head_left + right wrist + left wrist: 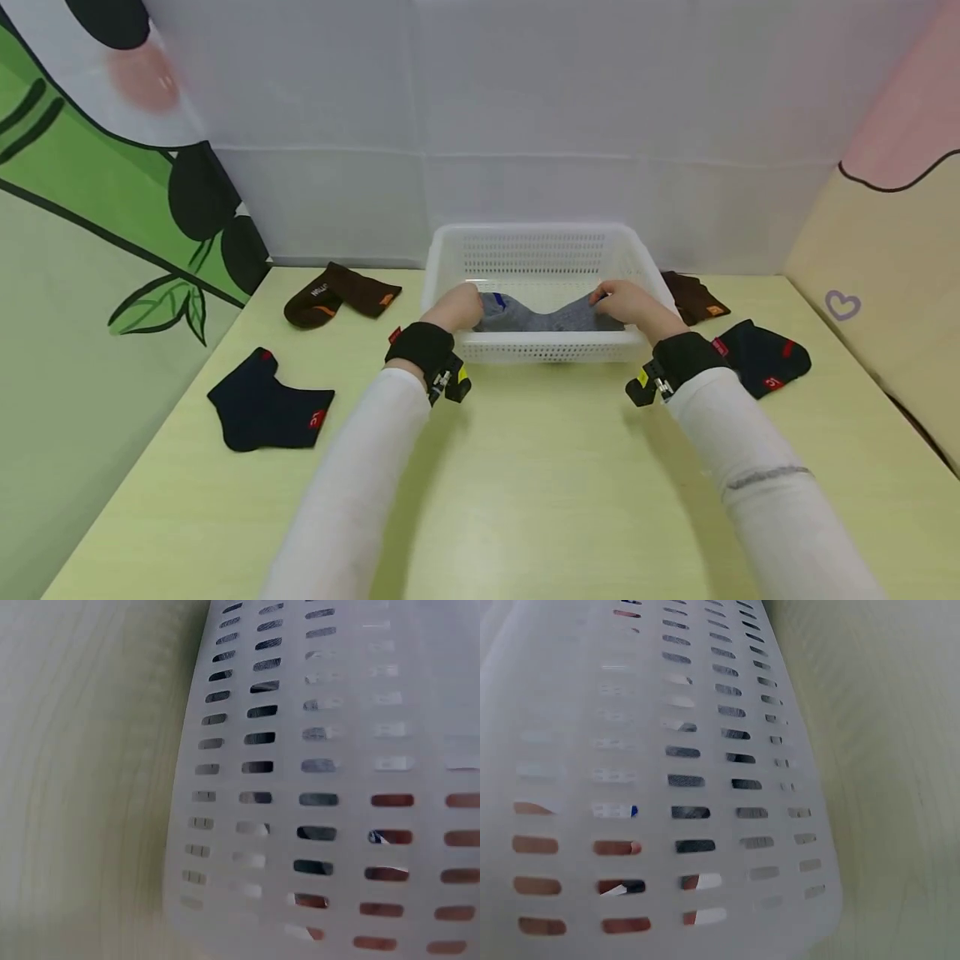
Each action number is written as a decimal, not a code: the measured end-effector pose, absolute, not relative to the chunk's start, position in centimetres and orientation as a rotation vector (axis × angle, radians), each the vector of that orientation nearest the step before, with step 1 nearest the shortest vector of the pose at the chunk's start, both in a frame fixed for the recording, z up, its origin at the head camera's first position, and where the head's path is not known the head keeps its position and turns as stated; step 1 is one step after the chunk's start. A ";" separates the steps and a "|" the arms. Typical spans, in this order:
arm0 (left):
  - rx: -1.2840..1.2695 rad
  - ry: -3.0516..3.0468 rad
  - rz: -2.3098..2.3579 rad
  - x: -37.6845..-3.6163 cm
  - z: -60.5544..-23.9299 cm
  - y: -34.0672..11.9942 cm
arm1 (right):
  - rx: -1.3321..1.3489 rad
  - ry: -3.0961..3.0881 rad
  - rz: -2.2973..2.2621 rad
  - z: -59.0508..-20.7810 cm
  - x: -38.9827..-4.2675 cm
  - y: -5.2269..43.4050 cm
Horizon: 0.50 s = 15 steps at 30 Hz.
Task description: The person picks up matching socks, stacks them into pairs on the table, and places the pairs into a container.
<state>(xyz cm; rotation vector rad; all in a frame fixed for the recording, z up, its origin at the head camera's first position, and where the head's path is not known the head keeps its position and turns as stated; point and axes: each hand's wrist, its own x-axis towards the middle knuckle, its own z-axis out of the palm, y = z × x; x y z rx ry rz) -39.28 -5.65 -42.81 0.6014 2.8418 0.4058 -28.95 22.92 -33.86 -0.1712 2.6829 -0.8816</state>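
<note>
A grey sock [547, 320] with a blue mark hangs between both hands inside a white plastic basket [551, 348], its middle sagging. My left hand [456, 307] grips the sock's left end, the fingers curled and mostly hidden. The right hand [630, 302] pinches the other end between thumb and fingers. In the left wrist view the slotted basket wall [570, 855] covers most of the hand; grey cloth shows through the slots. The right wrist view likewise has the basket wall [352, 817] in front, with bits of the hand and sock behind it.
On the left of the table [525, 483] lie a brown sock [363, 292] and a dark navy sock [262, 408]. To the basket's right are another brown sock [692, 298] and a navy sock [765, 357], partly behind the right forearm. A white cloth backdrop [525, 100] stands behind.
</note>
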 end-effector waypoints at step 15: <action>0.317 2.596 0.368 -30.1 -33.6 -4.6 | -0.243 2.540 -0.554 -34.0 -29.1 22.2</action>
